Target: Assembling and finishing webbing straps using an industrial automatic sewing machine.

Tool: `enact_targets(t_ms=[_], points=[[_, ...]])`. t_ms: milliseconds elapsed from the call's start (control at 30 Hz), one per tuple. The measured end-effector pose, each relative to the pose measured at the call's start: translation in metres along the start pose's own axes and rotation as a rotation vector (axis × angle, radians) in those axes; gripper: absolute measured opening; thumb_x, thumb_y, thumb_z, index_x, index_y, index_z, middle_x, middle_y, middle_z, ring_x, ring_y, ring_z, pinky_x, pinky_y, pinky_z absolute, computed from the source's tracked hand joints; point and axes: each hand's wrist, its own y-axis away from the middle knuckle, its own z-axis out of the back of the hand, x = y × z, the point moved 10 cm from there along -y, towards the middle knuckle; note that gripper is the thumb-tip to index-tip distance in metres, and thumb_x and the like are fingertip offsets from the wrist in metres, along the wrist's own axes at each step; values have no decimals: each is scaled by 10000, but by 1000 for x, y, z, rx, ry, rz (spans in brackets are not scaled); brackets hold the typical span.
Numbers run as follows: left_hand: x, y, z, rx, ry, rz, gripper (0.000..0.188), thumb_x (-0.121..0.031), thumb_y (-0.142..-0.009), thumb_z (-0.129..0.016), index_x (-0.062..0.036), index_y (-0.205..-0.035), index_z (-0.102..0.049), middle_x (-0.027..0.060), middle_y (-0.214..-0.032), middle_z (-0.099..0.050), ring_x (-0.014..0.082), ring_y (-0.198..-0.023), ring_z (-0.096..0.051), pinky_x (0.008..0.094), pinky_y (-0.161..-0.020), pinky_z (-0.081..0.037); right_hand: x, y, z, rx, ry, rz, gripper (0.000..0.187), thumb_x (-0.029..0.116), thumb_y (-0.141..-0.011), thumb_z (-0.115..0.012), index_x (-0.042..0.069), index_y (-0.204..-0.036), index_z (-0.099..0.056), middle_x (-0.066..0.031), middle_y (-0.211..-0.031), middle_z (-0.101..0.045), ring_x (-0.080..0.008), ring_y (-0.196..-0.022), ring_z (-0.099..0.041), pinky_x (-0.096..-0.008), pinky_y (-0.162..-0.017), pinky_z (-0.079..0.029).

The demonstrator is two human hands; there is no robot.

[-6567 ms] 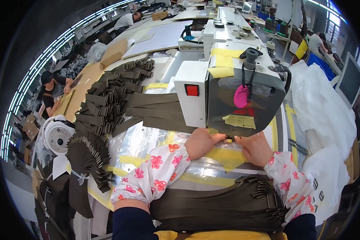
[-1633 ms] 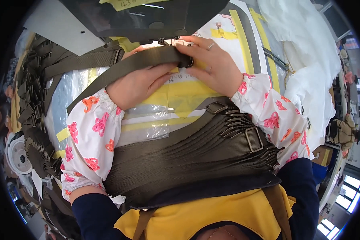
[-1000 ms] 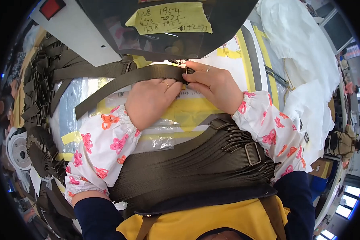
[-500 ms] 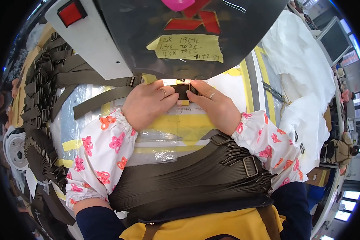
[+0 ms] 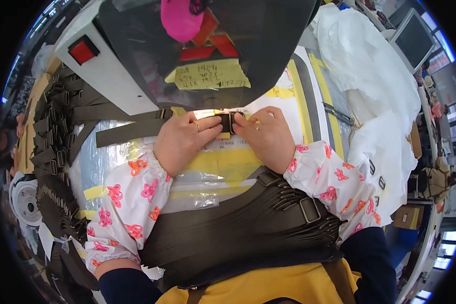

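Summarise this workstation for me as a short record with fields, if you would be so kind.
Left hand: fingertips on a dark olive-brown webbing strap
Right hand: fingertips at the strap's rectangular metal buckle
Beyond the hands: white-and-dark-grey machine head
Near the body: layered bundle of dark olive-brown straps
Left side: heap of dark buckled straps; round white fan
Right side: crumpled white sheet material; slim dark hand tool, exact kind unclear

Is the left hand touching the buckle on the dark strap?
Apart: in the head view, a bare stretch of dark strap shows between the left hand and the buckle.
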Motion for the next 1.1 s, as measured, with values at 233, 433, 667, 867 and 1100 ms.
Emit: enact_targets(t_ms=[233,433,667,867,1100], points=[[-7,19,-6,50,-81,49,266,-148,-746,-612,-127,-1010,-621,29,-1089,-572,202,-915,-543,363,-728,-394,1,9,-11,13,-85,-75,104,77,-694,-657,68,-798,-666,-12,-783,-660,-140,-766,-576,-349,-757,-416],[0,16,-2,-50,63,153,280,-69,-706,-627,-102,-984,-626,85,-1058,-589,257,-921,-564,389,-768,-442,-2,10,-6,27,-90,-113,82,111,-717,-593,104,-781,-643,-8,-930,-654,-150,-814,-565,-370,-858,-378],[15,16,-3,-70,131,173,211,-65,-706,-639,-93,-913,-665,70,-995,-649,252,-874,-633,351,-740,-503,-16,7,-25,146,-105,-184,170,128,-738,-641,98,-905,-658,-9,-942,-651,-158,-805,-560,-361,-836,-382],[18,15,0,-18,133,140,277,-16,-685,-589,-93,-940,-664,70,-1047,-646,220,-933,-626,339,-735,-487,-6,2,-25,277,-4,-108,216,74,-696,-601,112,-898,-666,-13,-1098,-615,-166,-854,-555,-369,-877,-372],[18,25,-11,110,50,112,432,23,-641,-537,-101,-1046,-623,53,-1153,-605,182,-1053,-574,319,-756,-421,-8,4,-33,344,-37,-114,281,62,-666,-576,110,-933,-650,-28,-1062,-636,-193,-912,-562,-389,-890,-372]])
